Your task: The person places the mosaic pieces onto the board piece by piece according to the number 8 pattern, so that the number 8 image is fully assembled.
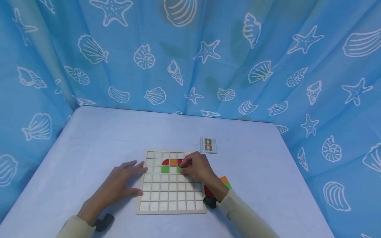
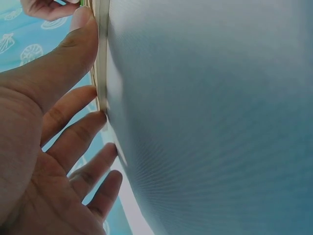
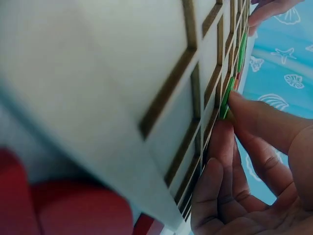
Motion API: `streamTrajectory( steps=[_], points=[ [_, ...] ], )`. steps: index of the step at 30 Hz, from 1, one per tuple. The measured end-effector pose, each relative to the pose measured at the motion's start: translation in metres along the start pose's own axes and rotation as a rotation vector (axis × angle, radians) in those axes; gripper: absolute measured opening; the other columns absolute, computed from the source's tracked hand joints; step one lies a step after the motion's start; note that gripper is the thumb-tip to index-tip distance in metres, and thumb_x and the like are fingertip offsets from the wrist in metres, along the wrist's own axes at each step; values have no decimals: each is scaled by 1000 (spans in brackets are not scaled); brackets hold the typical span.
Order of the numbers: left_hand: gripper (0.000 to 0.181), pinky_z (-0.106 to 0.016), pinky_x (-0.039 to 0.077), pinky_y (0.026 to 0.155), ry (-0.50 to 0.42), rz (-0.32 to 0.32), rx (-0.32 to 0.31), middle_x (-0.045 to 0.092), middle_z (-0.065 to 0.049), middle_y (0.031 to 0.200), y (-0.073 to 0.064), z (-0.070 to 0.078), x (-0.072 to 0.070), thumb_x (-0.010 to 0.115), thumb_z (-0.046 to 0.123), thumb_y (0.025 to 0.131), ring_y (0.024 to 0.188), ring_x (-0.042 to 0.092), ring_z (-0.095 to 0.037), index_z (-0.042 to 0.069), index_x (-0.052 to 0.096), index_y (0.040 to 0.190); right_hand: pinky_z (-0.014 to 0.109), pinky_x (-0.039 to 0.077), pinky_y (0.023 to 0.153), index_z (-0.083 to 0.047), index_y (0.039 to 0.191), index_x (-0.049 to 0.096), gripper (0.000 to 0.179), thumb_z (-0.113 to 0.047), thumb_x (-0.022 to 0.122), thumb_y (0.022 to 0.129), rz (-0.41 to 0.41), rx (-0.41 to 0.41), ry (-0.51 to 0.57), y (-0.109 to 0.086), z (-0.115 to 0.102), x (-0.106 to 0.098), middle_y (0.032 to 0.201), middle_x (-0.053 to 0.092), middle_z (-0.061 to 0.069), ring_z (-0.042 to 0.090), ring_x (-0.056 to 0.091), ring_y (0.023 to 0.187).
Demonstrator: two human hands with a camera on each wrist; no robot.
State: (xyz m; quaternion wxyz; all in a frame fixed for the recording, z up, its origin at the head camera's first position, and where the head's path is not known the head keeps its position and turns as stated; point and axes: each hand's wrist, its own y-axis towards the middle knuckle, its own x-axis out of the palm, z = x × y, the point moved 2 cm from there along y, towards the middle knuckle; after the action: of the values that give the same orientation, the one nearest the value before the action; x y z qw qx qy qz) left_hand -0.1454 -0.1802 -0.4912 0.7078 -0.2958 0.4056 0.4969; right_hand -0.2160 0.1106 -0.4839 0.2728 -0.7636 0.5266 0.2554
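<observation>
Right hand pinches green tile at board, left hand spread against board's left edge, card behind.

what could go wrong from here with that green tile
The green tile between the right hand's fingers might catch on the board's ridges and sit crooked. Those fingers could also nudge the red tile in the next square. Drawing back, the hand may knock the pieces lying beside the board's right edge.
</observation>
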Motion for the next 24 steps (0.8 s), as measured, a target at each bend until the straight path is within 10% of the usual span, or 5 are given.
streamTrajectory(
  steps=[24],
  points=[
    [83,-72,40,114,-5,10,4,56,-7,160,0,-2,1,96,41,73,150,46,-46,23,64,147,24,60,73,-17,103,83,17,-12,88,88,125,158,171,-42,62,-52,92,78,-2,19,70,81]
  ],
)
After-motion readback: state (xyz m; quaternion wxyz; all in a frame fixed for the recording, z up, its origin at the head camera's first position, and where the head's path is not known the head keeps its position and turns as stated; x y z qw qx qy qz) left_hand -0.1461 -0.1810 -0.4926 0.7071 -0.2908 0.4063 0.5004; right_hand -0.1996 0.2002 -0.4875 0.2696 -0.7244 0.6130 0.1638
